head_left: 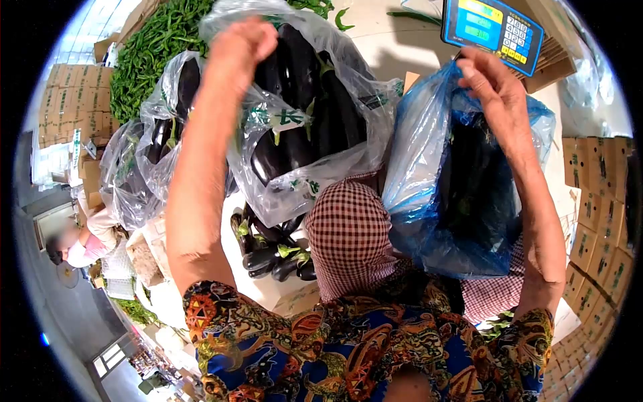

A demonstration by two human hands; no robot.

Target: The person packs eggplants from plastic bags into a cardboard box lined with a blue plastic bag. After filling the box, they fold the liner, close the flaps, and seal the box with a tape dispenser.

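My left hand (251,40) is closed, its knuckles upward, over the far rim of a clear plastic bag (268,201) with green print. What its fingers hold is hidden. Several glossy dark eggplants (335,110) fill that bag. On the right, my right hand (487,84) pinches the upper edge of a translucent blue plastic bag (418,167) between thumb and fingers. Long dark vegetables (465,174) lie inside it, their kind blurred by the plastic. Loose eggplants (268,258) lie on the surface nearer my body.
A pile of green peppers (154,57) lies at the far left, beside smaller clear bags of eggplants (161,137). A blue digital scale display (492,33) stands at the far right. Stacked cartons (596,194) line the right side. Another person (84,241) is at the left.
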